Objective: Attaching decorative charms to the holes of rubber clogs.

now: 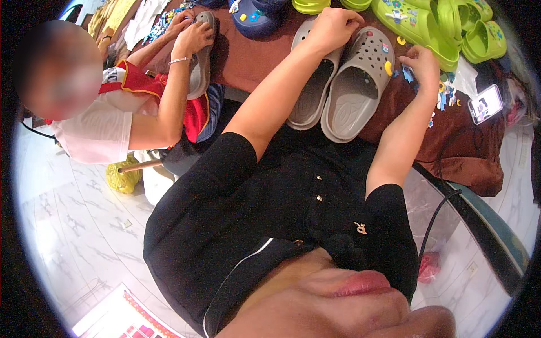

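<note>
A pair of grey clogs lies side by side at the table's front edge, toes away from me. My left hand (pixel 338 29) is over the toe of the left clog (pixel 307 93), its fingers bent and pinched together near the right clog; anything in them is too small to make out. The right clog (pixel 360 79) carries a few small charms, among them a yellow charm (pixel 388 68) on its side. My right hand (pixel 422 65) is right of that clog, fingers curled down beside loose blue and white charms (pixel 445 94). What its fingertips hold is hidden.
Bright green clogs (pixel 422 34) stand at the back right, a dark blue clog (pixel 256 19) at the back. A phone (pixel 486 104) lies on the brown tablecloth (pixel 248 56) at right. At left, a co-worker's hands (pixel 194 36) hold a grey clog (pixel 202 62) near heaped charms (pixel 163 25).
</note>
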`<act>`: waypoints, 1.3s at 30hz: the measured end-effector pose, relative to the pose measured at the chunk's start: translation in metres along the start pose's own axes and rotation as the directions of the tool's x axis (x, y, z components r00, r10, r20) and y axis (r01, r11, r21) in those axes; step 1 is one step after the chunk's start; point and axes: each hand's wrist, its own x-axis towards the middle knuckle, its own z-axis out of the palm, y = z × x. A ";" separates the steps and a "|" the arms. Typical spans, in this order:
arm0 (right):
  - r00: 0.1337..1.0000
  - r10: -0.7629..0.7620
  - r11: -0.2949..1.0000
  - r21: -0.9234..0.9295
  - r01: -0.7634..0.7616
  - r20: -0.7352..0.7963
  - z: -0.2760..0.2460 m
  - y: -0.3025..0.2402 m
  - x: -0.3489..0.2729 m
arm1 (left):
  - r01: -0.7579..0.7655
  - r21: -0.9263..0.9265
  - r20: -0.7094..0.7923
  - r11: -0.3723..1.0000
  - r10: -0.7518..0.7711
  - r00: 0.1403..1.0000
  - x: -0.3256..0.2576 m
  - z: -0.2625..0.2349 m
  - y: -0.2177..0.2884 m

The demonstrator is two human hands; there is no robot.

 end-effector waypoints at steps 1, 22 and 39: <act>1.000 -0.002 1.000 0.003 0.002 0.002 -0.003 -0.005 -0.002 | -0.012 -0.004 -0.008 1.000 0.012 1.000 -0.001 0.000 -0.002; 0.980 -0.200 0.979 0.031 0.200 0.000 0.002 -0.019 -0.011 | -0.066 0.062 -0.037 0.996 0.068 0.997 0.002 0.008 -0.007; 0.782 0.173 0.984 0.077 -0.159 -0.598 0.004 0.020 0.002 | -0.012 0.034 0.032 0.999 0.011 0.999 0.002 0.008 -0.008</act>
